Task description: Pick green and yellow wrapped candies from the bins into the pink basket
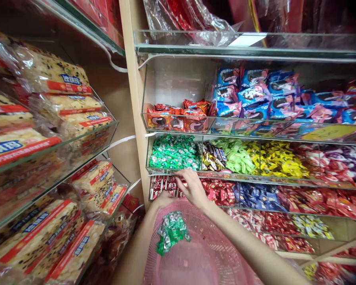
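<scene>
Head view: the green-wrapped sweets (175,152), held in a clear compartment (163,171), are seen just beyond and above the right hand (192,188), the nearer one, whose thumb and fingers are parted, nothing being seen between them. The left hand (164,199) is placed by the far left rim of the pink basket (219,251), its grip indiscernible; inside, a green pile (173,231) is contained.

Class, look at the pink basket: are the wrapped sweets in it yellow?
No, the wrapped sweets in the pink basket show green wrappers.
</scene>
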The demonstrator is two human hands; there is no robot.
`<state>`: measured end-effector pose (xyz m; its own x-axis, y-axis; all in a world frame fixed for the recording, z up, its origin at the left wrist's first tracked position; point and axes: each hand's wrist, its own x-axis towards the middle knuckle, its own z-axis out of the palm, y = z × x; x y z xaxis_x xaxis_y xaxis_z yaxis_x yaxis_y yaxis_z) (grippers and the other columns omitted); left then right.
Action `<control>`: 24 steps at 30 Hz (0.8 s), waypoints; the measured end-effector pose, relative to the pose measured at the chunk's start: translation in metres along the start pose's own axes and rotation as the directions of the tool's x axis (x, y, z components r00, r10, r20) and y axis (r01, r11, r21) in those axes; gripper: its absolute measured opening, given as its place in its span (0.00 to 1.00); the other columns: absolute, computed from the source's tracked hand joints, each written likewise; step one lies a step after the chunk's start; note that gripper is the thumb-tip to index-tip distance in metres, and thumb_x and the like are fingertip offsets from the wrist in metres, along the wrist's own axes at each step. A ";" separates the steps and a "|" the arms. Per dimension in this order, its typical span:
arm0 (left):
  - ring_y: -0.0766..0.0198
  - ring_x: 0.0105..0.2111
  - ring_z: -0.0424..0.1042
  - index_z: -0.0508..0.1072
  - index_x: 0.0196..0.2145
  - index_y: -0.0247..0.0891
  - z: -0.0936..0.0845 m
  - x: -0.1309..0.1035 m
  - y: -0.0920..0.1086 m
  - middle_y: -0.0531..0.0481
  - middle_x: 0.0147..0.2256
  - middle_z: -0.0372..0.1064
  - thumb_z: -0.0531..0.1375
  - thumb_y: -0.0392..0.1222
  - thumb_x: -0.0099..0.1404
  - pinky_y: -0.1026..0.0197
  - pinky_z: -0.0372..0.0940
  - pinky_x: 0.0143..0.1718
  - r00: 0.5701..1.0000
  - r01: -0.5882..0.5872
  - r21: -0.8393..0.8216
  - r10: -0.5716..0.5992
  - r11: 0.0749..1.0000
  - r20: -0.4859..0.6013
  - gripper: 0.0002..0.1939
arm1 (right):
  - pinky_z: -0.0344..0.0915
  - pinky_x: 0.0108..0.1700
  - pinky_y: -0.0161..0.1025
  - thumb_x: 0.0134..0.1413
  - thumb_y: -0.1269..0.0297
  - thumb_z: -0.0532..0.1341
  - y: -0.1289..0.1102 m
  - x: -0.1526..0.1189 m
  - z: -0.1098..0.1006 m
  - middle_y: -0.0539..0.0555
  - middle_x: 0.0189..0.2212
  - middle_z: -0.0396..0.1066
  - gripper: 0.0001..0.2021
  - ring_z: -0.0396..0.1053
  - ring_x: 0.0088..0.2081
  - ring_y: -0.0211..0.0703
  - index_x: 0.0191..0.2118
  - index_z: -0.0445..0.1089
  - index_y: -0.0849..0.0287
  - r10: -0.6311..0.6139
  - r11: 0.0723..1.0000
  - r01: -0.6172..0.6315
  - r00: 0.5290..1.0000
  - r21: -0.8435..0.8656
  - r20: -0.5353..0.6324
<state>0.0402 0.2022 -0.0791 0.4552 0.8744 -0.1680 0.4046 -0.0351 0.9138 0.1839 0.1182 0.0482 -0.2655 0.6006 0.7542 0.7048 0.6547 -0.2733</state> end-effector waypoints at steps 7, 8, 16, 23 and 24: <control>0.71 0.19 0.45 0.56 0.12 0.39 -0.003 -0.003 0.000 0.57 0.15 0.43 0.60 0.59 0.44 0.62 0.39 0.24 0.999 0.011 0.123 -0.016 0.992 0.039 0.23 | 0.56 0.42 0.39 0.58 0.66 0.58 0.018 0.074 -0.010 0.56 0.38 0.70 0.08 0.62 0.42 0.46 0.42 0.71 0.59 0.123 0.947 -0.044 0.965 -0.318 0.232; 0.71 0.19 0.44 0.55 0.12 0.39 -0.003 -0.003 0.000 0.57 0.15 0.43 0.60 0.58 0.45 0.62 0.39 0.24 0.999 0.015 0.128 -0.019 0.992 0.037 0.23 | 0.56 0.42 0.39 0.57 0.64 0.59 0.019 0.080 -0.009 0.57 0.38 0.70 0.09 0.62 0.42 0.47 0.42 0.72 0.59 0.154 0.934 -0.056 0.953 -0.352 0.259; 0.69 0.19 0.45 0.56 0.12 0.39 -0.003 -0.002 -0.001 0.55 0.16 0.43 0.58 0.57 0.46 0.61 0.40 0.24 0.999 0.011 0.158 -0.018 0.987 0.038 0.21 | 0.56 0.43 0.39 0.58 0.55 0.57 0.023 0.089 -0.003 0.58 0.39 0.70 0.14 0.64 0.43 0.48 0.40 0.75 0.57 0.260 0.896 -0.093 0.903 -0.434 0.342; 0.70 0.19 0.43 0.52 0.12 0.39 -0.002 -0.002 0.000 0.56 0.15 0.41 0.60 0.53 0.47 0.61 0.38 0.24 0.999 0.018 0.133 -0.022 0.991 0.028 0.22 | 0.56 0.44 0.38 0.62 0.64 0.53 0.023 0.085 -0.004 0.58 0.36 0.72 0.12 0.66 0.41 0.46 0.40 0.74 0.59 0.209 0.897 -0.069 0.936 -0.437 0.282; 0.71 0.18 0.43 0.52 0.12 0.39 -0.002 -0.002 0.000 0.56 0.15 0.41 0.60 0.53 0.47 0.61 0.38 0.23 0.999 0.015 0.131 -0.020 0.991 0.032 0.23 | 0.56 0.44 0.38 0.62 0.65 0.52 0.024 0.085 -0.003 0.58 0.36 0.73 0.12 0.67 0.41 0.46 0.40 0.73 0.60 0.204 0.899 -0.072 0.941 -0.432 0.268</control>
<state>0.0372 0.2012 -0.0780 0.4725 0.8588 -0.1980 0.5118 -0.0846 0.8549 0.1805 0.1834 0.1074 -0.2823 0.8223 0.4941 0.9370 0.3468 -0.0418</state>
